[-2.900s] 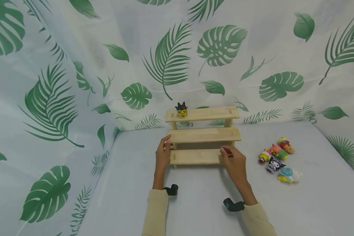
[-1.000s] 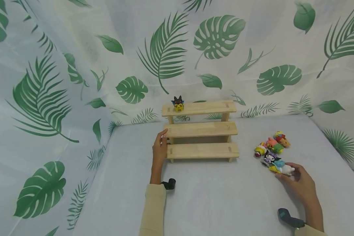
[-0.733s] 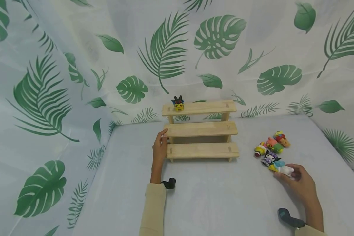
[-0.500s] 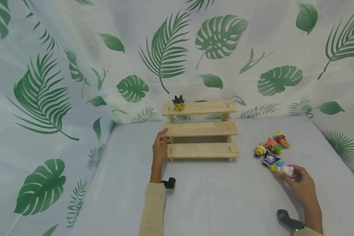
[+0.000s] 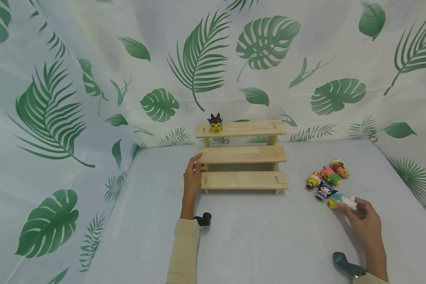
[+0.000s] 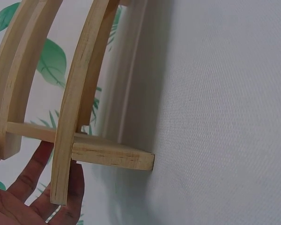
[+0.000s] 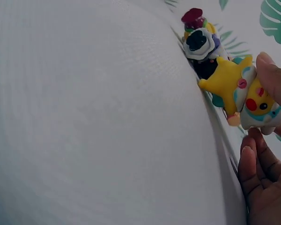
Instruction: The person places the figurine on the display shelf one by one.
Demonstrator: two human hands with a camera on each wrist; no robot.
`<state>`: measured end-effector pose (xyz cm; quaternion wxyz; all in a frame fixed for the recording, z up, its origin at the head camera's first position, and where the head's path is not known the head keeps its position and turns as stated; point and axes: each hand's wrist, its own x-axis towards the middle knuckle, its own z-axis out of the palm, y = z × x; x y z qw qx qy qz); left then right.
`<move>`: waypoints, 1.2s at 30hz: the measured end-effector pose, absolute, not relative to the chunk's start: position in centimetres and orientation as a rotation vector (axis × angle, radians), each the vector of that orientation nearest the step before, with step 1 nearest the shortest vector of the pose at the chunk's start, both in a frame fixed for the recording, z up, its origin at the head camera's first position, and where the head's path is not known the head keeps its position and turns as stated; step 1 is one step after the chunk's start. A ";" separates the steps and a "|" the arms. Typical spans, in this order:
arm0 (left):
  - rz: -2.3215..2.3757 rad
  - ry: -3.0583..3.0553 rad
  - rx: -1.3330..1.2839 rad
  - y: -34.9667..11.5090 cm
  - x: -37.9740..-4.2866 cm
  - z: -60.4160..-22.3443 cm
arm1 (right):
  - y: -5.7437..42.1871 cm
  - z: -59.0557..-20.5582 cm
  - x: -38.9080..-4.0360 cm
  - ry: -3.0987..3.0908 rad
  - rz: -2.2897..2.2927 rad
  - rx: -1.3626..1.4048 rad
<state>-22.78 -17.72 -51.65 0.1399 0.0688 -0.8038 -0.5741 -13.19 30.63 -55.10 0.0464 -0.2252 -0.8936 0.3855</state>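
Observation:
My right hand (image 5: 367, 223) pinches a small toy figurine (image 5: 348, 202) at the right side of the table. In the right wrist view the figurine (image 7: 225, 80) shows a yellow star-shaped end, red cheeks and a white-and-blue covering, between thumb and fingers. My left hand (image 5: 192, 179) holds the left end of a three-tier wooden shelf (image 5: 243, 181). The left wrist view has its fingers (image 6: 30, 176) behind the shelf's side piece (image 6: 68, 136). A yellow figurine with black ears (image 5: 216, 123) stands at the left of the top tier.
Several more toy figurines lie in a cluster just beyond my right hand, among them a purple-and-black one (image 5: 325, 191), a pink-and-green one (image 5: 330, 176) and a red-and-yellow one (image 5: 339, 167). A leaf-print cloth (image 5: 266, 43) hangs behind the shelf.
My right hand has left the shelf's lower right end, gone right and taken hold of the white-and-yellow figurine. Lately that figurine has turned slightly in its fingers. My left hand stays at the shelf.

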 end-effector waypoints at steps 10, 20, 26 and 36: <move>-1.644 -2.316 0.197 -17.7 -22.7 -51.6 | 30.1 -55.2 -14.1 -2.786 1.251 -0.644; -1.655 -2.311 0.178 -17.6 -22.7 -51.6 | 29.5 -55.1 -14.5 -2.855 1.294 -0.615; -1.670 -2.311 0.193 -17.5 -22.6 -51.6 | 29.4 -55.2 -14.6 -2.842 1.303 -0.649; -1.668 -2.307 0.187 -17.5 -22.5 -51.5 | 29.0 -55.2 -14.3 -2.723 1.314 -0.711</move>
